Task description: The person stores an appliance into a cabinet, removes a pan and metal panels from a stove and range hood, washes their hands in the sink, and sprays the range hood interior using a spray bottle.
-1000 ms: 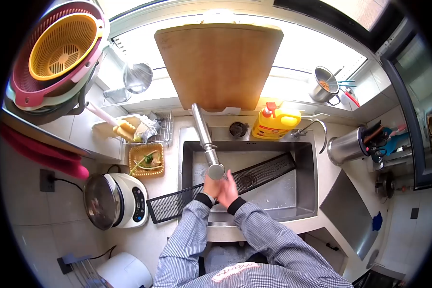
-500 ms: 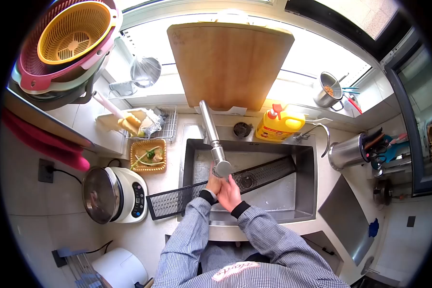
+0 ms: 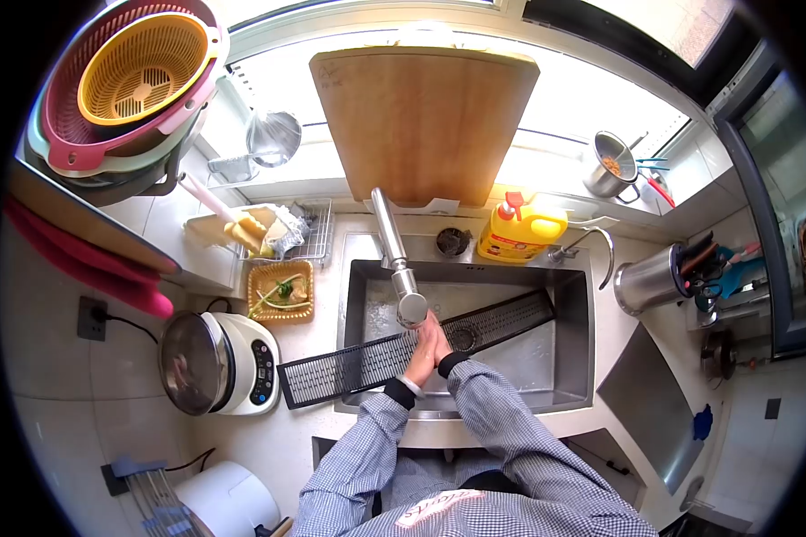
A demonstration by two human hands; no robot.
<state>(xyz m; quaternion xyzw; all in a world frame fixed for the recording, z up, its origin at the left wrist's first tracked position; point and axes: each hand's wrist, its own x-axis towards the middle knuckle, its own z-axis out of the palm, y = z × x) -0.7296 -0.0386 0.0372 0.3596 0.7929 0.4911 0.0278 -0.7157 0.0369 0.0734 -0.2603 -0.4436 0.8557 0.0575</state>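
Note:
My left hand (image 3: 421,360) and my right hand (image 3: 442,342) are pressed palm to palm just below the head of the steel faucet (image 3: 411,309). Their fingers look stretched out and flat against each other, with no object visible between them. Under the hands, a long black perforated rack (image 3: 331,371) lies slantwise across the steel sink (image 3: 579,358), its left end resting over the rim. Whether water is running cannot be made out. Dark cuffs and checked sleeves cover my wrists.
A wooden cutting board (image 3: 421,125) leans behind the faucet. Beside it stands a yellow pump bottle (image 3: 521,233). Left of the sink are a gold basket (image 3: 280,293) with vegetables and a white cooker (image 3: 255,358). On the right stands a steel knife holder (image 3: 645,279).
My hands have turned from a more cupped, spread pose to lying palm against palm, and have shifted slightly right. The faucet and rack stay put; the view has shifted slightly.

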